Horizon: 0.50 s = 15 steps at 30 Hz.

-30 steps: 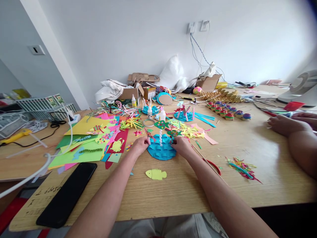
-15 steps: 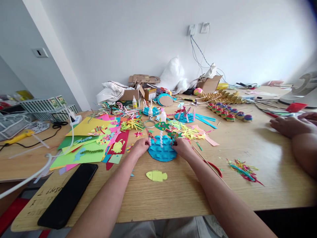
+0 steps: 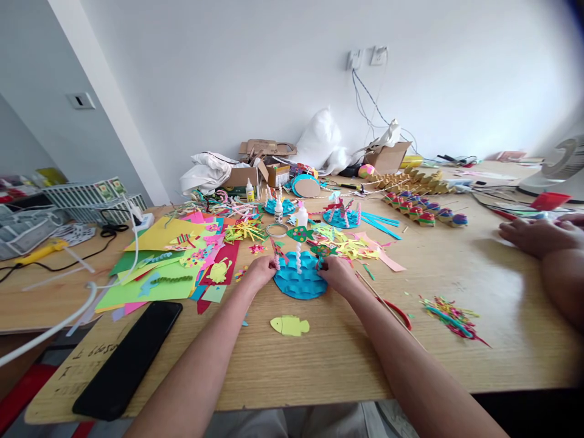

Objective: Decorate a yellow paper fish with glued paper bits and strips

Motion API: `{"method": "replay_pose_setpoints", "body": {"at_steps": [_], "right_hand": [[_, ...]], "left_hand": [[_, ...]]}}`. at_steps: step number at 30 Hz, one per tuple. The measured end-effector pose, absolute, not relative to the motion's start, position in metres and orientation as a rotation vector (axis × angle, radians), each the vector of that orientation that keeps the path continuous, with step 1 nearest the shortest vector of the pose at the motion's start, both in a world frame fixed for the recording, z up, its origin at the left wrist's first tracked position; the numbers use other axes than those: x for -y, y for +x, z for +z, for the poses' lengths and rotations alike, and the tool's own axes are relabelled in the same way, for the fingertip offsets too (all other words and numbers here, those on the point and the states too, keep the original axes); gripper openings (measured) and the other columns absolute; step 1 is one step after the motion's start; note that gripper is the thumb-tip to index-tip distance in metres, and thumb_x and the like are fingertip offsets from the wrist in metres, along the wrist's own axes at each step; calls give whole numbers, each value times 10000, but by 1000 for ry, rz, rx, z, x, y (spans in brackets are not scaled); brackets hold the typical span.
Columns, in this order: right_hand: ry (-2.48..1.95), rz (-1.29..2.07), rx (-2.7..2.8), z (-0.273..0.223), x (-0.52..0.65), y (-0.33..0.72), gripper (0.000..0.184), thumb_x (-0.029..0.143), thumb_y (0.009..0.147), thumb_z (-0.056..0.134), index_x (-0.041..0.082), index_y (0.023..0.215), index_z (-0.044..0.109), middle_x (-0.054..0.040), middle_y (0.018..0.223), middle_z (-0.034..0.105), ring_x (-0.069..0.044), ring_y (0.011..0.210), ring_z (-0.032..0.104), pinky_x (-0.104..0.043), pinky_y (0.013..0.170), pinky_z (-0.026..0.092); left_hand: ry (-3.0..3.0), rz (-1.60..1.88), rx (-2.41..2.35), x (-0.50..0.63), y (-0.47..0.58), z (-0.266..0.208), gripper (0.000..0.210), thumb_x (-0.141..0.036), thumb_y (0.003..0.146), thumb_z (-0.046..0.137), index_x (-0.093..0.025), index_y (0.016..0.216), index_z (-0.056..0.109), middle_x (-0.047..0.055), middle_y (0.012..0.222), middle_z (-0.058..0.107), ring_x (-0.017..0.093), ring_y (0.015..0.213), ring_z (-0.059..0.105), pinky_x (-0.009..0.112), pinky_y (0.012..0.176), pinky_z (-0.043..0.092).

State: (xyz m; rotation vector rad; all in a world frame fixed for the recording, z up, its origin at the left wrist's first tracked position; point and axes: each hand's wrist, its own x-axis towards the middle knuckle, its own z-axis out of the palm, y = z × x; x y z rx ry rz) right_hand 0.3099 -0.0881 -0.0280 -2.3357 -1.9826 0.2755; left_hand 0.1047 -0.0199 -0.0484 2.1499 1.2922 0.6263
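A round blue craft base (image 3: 300,286) with a scalloped, bumpy top rests on the table between my hands. A twisted white stem (image 3: 298,258) rises from its middle, topped by a green paper fish with spots (image 3: 300,234). My left hand (image 3: 261,271) is closed at the base's left edge, pinching a twisted pink stem (image 3: 277,261) with a red paper fish. At the right edge my right hand (image 3: 337,272) is closed on another twisted stem, mostly hidden, below a dark green spotted fish (image 3: 323,250). A loose yellow-green paper fish (image 3: 290,325) lies in front.
Coloured paper sheets (image 3: 150,292) and a black phone (image 3: 128,362) lie left. Glue bottles (image 3: 278,210) and another blue base (image 3: 341,216) stand behind. A thin stick (image 3: 387,307) crosses beside my right forearm. Another person's hands (image 3: 538,234) are at far right, near paper scraps (image 3: 451,317).
The view has shifted very slightly, so everything sits a little lower and to the right. Both hands stay at the blue base's edges, with no other clear change.
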Motion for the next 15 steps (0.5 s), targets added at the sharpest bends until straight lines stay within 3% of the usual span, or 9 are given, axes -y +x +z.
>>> {"method": "replay_pose_setpoints", "body": {"at_steps": [15], "right_hand": [[-2313,301,1986,-24,90,310,250,292,844,504,153,1046,549,-53,1051,572,-177,884,573,-358,737,483]], "left_hand": [[2137,716,-1244,20,104,-53,161,-45,638,509,-163,678,612,-12,726,634,121,697,573,219,684,428]]}}
